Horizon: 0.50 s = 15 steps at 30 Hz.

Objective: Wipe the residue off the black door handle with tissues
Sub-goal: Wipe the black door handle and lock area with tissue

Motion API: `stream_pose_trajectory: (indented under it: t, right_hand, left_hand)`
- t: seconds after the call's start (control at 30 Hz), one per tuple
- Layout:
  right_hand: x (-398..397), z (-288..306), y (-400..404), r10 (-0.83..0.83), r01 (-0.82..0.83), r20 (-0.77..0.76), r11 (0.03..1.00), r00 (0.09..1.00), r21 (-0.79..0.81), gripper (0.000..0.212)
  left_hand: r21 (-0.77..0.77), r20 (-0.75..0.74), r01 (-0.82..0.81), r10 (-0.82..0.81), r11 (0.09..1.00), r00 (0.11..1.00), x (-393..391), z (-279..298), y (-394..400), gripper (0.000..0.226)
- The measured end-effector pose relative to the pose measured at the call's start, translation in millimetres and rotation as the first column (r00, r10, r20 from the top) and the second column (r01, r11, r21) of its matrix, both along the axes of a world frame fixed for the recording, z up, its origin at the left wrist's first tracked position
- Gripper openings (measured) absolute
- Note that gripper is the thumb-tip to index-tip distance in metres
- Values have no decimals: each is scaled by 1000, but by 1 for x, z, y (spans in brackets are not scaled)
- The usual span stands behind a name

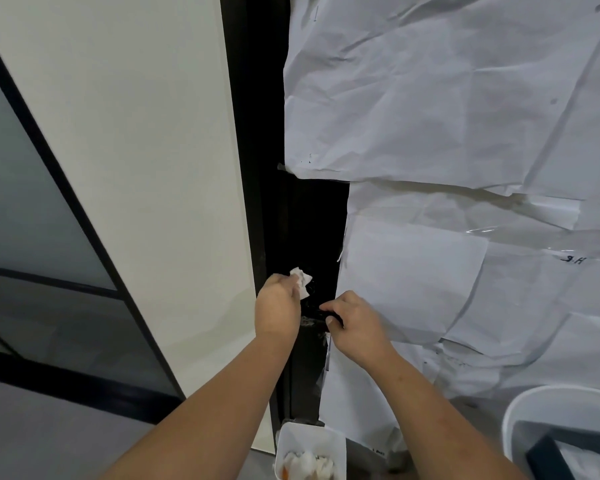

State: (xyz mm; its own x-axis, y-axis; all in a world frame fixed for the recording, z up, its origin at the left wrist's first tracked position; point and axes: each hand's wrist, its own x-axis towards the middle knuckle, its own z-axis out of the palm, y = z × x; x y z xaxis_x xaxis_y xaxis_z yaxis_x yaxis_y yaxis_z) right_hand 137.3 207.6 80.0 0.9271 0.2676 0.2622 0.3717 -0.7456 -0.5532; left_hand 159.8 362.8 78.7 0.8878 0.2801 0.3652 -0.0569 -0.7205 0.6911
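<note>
Two hands work at the black door handle (pixel 321 315), which juts from the dark door strip (pixel 302 220) between a white panel (pixel 136 168) and crumpled white paper sheets (pixel 447 133). Pale smears show on the handle and the door just around it. The right hand (pixel 355 323) curls its fingers round the handle's end, covering part of it. The left hand (pixel 278 303) pinches a crumpled white tissue (pixel 301 277) against the door just above the handle. Below stands a small white bin (pixel 310 441) holding used tissues; a larger white container (pixel 534 410) sits at lower right.
</note>
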Motion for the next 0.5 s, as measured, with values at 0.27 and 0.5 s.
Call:
stream_pose_trajectory:
  t: [0.27, 0.5]
  right_hand:
    - [3, -3, 0, 0, 0, 16, 1000, 1000, -21, 30]
    - [3, -4, 0, -1, 2, 27, 1000, 1000, -23, 29]
  left_hand:
    - [209, -161, 62, -28, 976, 987, 9, 3, 4, 22]
    - [35, -273, -45, 53, 998, 960, 16, 11, -3, 23]
